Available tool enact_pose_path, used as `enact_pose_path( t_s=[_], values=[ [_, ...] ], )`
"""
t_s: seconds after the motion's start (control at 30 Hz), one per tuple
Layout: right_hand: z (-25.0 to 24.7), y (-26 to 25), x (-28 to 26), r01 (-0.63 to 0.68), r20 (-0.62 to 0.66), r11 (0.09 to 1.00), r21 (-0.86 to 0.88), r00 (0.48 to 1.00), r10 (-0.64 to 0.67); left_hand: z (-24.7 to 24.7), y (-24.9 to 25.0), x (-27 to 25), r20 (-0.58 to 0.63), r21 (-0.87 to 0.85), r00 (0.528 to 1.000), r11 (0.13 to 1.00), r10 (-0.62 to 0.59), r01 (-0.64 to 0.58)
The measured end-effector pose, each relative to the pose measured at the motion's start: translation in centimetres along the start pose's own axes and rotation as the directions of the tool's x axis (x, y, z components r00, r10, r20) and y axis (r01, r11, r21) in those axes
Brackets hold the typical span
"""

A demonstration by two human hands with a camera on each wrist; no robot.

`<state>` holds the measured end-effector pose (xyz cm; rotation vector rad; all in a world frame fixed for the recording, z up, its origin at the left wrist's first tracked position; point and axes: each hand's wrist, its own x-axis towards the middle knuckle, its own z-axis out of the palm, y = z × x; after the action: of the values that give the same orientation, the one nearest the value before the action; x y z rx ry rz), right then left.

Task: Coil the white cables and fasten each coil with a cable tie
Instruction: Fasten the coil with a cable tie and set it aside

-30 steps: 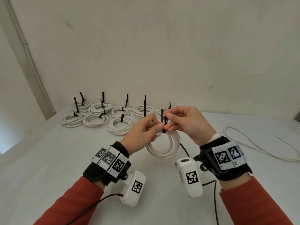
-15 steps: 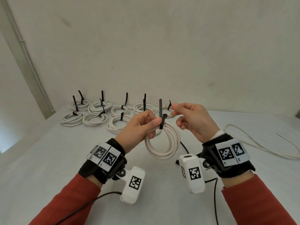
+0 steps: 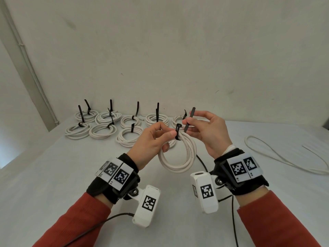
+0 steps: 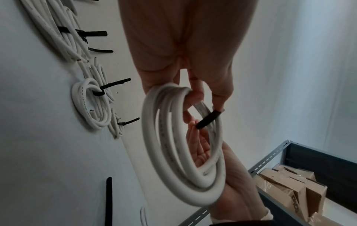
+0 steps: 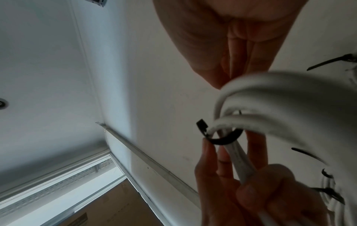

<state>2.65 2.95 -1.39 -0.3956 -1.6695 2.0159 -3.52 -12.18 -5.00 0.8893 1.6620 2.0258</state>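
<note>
A smooth, matt white plastic sheath is seen on the coil (image 3: 179,157); the cable tie (image 3: 178,133) is matt black plastic.

A white table (image 3: 53,175) stands against a plain, scuffed wall (image 3: 178,50), with a pale conduit (image 3: 26,59) rising in the left corner. The left wrist view shows a grey metal shelf (image 4: 270,157) holding brown cardboard boxes (image 4: 293,192) (printing illegible).
</note>
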Motion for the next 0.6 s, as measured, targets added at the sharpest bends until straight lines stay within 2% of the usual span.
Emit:
enact_pose_path(
  t_s=[0.13,0.27,0.47,0.6],
  values=[
    [-0.06,0.25,0.06,0.040,-0.013,0.999,-0.037,0.999,-0.041,-0.28,-0.02,0.16,-0.026,-0.078,0.999,0.997,-0.020,0.017],
    [-0.15,0.34,0.01,0.129,0.042,0.979,-0.159,0.991,-0.124,-0.48,0.13,0.30,-0.072,-0.114,0.997,0.993,0.000,-0.008],
    [-0.25,-0.02,-0.33,0.307,0.189,0.878,-0.367,0.949,-0.253,-0.33,0.42,0.25,-0.097,-0.133,0.995,0.990,0.033,-0.046],
    [-0.14,-0.35,-0.61,0.391,0.239,0.833,-0.391,0.917,-0.319,-0.05,0.91,0.11,-0.091,-0.151,0.996,0.988,0.020,-0.033]
  ],
)
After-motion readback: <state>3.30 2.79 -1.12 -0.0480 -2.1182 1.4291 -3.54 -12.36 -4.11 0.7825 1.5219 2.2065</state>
